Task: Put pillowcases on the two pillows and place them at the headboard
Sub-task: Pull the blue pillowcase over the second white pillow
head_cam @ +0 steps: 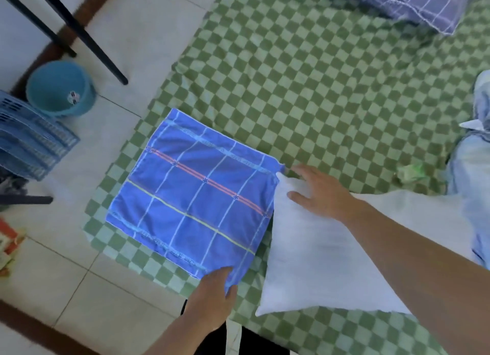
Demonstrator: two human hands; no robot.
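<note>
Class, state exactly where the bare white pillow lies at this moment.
In the head view the white pillow lies lower right on the green checked sheet, beside the blue pillowcase, with the right hand resting on its top corner.

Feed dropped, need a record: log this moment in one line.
left hand: pinches blue pillowcase corner | right hand: flat on bare white pillow | pillow: not yet inside
</note>
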